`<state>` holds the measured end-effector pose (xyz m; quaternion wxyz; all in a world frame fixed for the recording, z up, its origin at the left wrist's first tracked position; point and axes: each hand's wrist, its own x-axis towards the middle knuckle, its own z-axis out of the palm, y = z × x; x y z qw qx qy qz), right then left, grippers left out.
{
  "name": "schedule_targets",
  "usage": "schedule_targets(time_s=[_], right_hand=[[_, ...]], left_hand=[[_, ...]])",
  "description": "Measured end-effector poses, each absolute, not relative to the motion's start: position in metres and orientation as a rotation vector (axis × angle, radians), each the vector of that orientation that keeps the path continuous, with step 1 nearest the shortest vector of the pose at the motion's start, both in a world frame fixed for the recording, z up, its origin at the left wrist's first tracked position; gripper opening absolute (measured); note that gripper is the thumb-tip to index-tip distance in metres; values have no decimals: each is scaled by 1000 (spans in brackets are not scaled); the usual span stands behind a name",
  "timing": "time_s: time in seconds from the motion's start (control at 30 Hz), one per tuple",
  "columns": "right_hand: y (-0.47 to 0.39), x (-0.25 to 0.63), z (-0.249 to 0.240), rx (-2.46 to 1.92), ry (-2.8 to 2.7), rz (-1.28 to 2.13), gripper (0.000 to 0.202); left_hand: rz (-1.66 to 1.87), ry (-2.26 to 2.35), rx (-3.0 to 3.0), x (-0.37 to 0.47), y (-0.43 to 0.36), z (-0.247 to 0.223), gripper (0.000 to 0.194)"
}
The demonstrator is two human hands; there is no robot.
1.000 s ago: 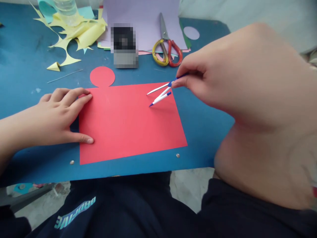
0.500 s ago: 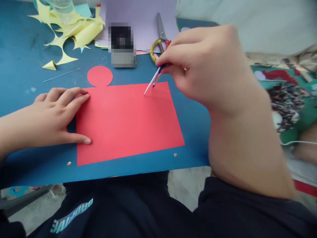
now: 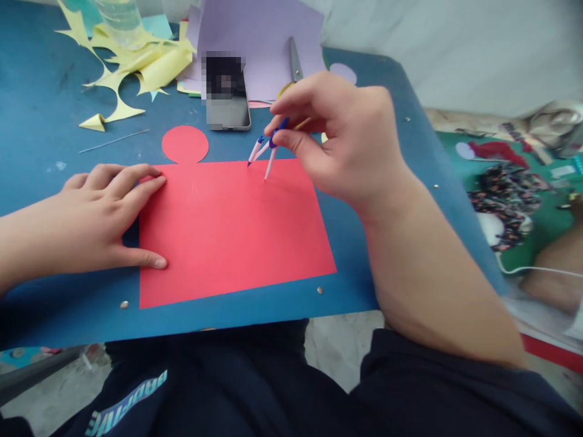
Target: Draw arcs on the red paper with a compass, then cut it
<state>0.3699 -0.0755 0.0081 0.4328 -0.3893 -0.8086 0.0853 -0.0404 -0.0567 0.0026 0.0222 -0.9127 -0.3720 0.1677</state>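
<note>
A red sheet of paper (image 3: 232,230) lies flat on the blue table near its front edge. My left hand (image 3: 113,212) rests spread at the sheet's left side, with fingertips and thumb on the paper. My right hand (image 3: 337,139) pinches the top of a drawing compass (image 3: 269,159) with a blue head and white legs. The compass legs stand over the upper right part of the sheet, one tip on the paper and the pencil leg near the top edge. A red paper circle (image 3: 184,144) touches the sheet's top edge.
Behind my right hand lie scissors (image 3: 295,64) on purple paper (image 3: 264,36), beside a phone (image 3: 230,109). Yellow paper scraps (image 3: 159,70) and a clear cup (image 3: 121,24) are at the back left. A thin stick (image 3: 113,141) lies left of the circle. Part of another person (image 3: 555,267) shows at right.
My right hand has turned and shifted left, swinging the compass's pencil leg round to the left of the other leg. My left hand stays on the sheet.
</note>
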Motion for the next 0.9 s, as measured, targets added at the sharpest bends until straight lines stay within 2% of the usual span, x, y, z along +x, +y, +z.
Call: schedule_targets(time_s=[0.17, 0.27, 0.4, 0.6, 0.8, 0.9], right_hand=[[-74, 375, 9, -1001, -1990, 477, 8], [-71, 381, 7, -966, -1968, 587, 19], [-72, 380, 8, -963, -1944, 638, 21], [-73, 369, 16, -1092, -1828, 691, 31], [-54, 381, 10, -1150, -1791, 421, 20], [-52, 392, 13, -1239, -1853, 203, 33]], left_hand=[[549, -1200, -2814, -38, -57, 1, 128], [462, -1140, -2859, -45, -56, -3, 124], [438, -1131, -2866, -51, -54, -5, 120], [505, -1192, -2858, -43, -55, -2, 128], [484, -1160, -2868, -44, -56, 0, 123], [473, -1145, -2888, -44, -56, 1, 121]])
